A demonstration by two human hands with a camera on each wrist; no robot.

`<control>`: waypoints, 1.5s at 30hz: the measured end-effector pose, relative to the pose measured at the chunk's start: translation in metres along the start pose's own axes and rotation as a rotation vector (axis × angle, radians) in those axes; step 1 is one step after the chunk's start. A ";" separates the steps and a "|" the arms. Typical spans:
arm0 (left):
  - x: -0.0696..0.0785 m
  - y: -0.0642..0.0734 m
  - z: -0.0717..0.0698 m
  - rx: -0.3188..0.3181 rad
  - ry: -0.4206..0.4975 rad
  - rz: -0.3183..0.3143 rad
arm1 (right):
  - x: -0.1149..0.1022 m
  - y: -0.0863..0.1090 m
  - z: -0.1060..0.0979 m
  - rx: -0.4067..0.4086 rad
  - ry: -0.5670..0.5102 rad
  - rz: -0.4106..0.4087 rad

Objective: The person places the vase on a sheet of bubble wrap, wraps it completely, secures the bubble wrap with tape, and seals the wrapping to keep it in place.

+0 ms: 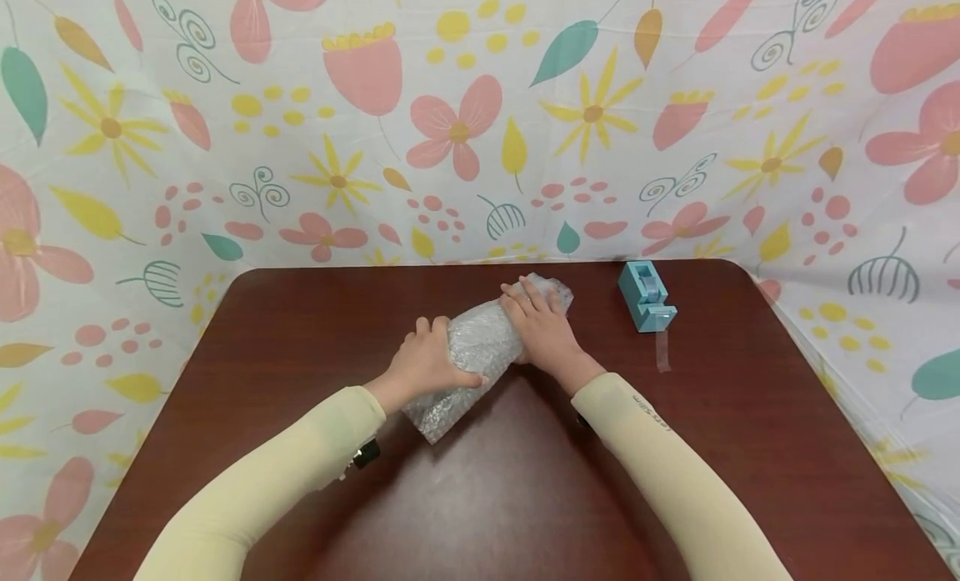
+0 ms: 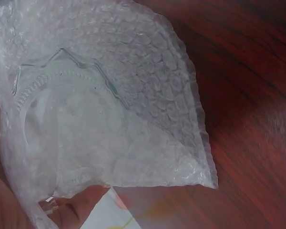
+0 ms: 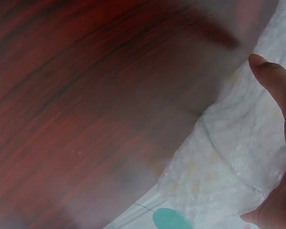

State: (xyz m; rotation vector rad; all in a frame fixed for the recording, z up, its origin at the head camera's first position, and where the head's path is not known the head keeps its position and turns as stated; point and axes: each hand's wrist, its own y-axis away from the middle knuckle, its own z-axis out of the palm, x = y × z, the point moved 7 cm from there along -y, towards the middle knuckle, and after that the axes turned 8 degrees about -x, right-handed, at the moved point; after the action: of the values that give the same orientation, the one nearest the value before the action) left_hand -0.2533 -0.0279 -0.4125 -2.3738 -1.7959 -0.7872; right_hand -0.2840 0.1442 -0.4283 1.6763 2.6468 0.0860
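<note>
A bundle of clear bubble wrap lies slantwise on the table between my hands. My left hand grips its nearer part, thumb on one side and fingers over the other. At the far end my right hand holds the wrap, fingers laid across the top. In the left wrist view, a clear glass piece with a zigzag, beaded edge shows inside the near end of the wrap. Thumb and wrap appear in the right wrist view; the other right fingers are mostly hidden there.
To the right, near the table's back edge, stands a light blue tape dispenser. A strip of clear tape hangs from its front over the dark red-brown table. A flower-printed cloth borders the table behind and at the sides.
</note>
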 end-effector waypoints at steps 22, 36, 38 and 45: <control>-0.001 0.004 0.000 -0.014 0.080 -0.038 | -0.005 0.009 0.001 0.168 -0.145 0.016; 0.015 0.022 0.026 -0.111 0.299 -0.006 | 0.001 -0.007 -0.011 0.089 -0.092 -0.162; 0.018 0.027 0.029 -0.112 0.303 -0.010 | -0.003 -0.009 -0.012 0.078 -0.097 -0.181; 0.026 0.045 0.037 -0.148 0.212 -0.068 | -0.014 -0.018 -0.015 -0.040 -0.098 -0.235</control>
State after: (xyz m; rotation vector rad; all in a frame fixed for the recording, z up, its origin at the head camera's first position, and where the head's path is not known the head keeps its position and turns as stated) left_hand -0.1935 -0.0063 -0.4217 -2.2216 -1.7971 -1.1699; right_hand -0.2949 0.1231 -0.4142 1.3103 2.7249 0.0522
